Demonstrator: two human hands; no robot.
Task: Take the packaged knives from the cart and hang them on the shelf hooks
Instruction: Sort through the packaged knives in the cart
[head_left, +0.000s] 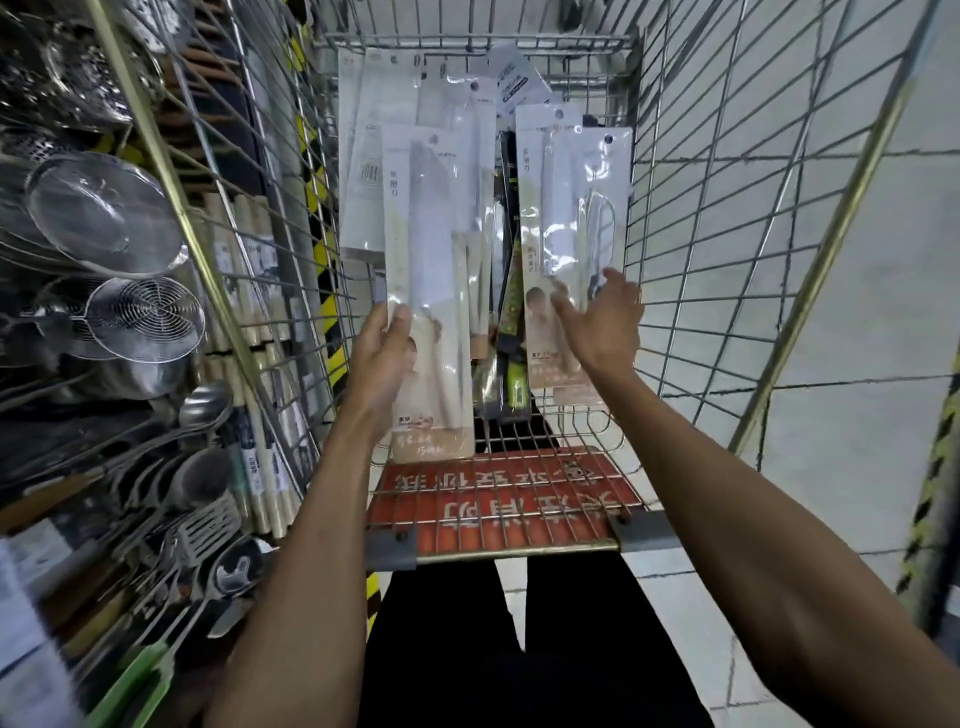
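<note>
Several packaged knives in clear blister packs lie in the wire cart. My left hand grips the lower part of one pack, a white-bladed knife with a pale handle, thumb across its front. My right hand rests with spread fingers on the lower end of a second pack holding a knife and scissors; I cannot tell whether it grips it. More packs lie beneath, and a green-and-black one sits between the two.
A shelf on the left carries hanging steel strainers, a wire skimmer, ladles and spatulas, and wooden-handled tools. The cart's red child-seat flap is near me. Tiled floor lies to the right.
</note>
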